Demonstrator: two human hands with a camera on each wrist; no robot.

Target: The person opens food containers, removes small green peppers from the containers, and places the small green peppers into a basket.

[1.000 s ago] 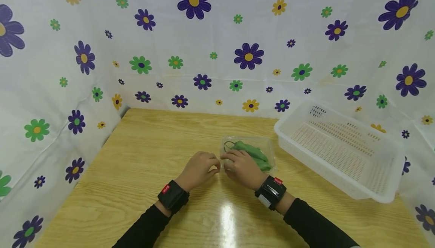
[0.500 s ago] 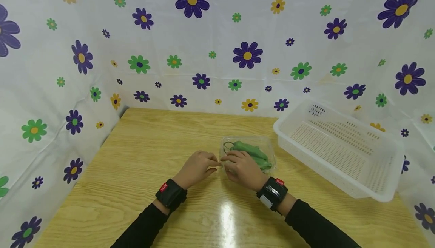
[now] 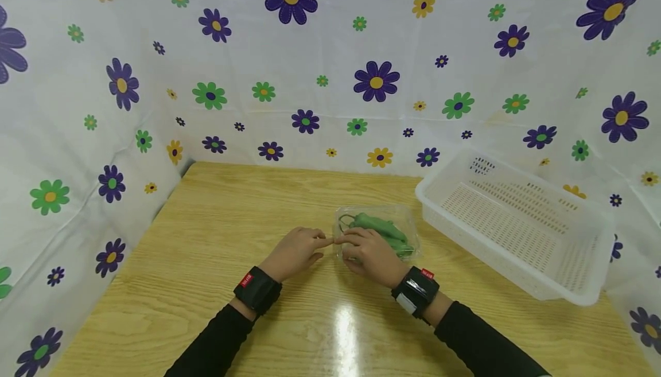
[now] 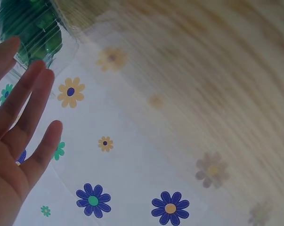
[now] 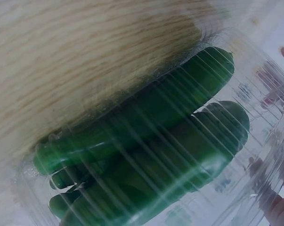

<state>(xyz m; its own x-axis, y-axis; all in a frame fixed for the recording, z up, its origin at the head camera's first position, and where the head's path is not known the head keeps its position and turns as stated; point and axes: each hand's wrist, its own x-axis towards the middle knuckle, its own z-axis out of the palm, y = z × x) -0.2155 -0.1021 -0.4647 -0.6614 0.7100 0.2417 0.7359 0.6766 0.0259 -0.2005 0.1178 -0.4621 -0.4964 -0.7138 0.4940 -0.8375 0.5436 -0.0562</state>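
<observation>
We see a clear plastic box (image 3: pixel 377 230) with green peppers (image 3: pixel 379 229) inside, lying on the wooden table (image 3: pixel 217 233) just beside the near left corner of the white basket (image 3: pixel 516 222). Our right hand (image 3: pixel 369 253) rests on the near side of this box with fingers curled over its edge. Our left hand (image 3: pixel 296 251) lies just left of the box with fingers straight and relaxed, the forefinger touching the right hand's fingertips (image 3: pixel 342 240).

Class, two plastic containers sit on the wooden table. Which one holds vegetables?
The small clear plastic clamshell box under the right hand, holding green peppers. The large white perforated basket beside it holds nothing visible.
</observation>
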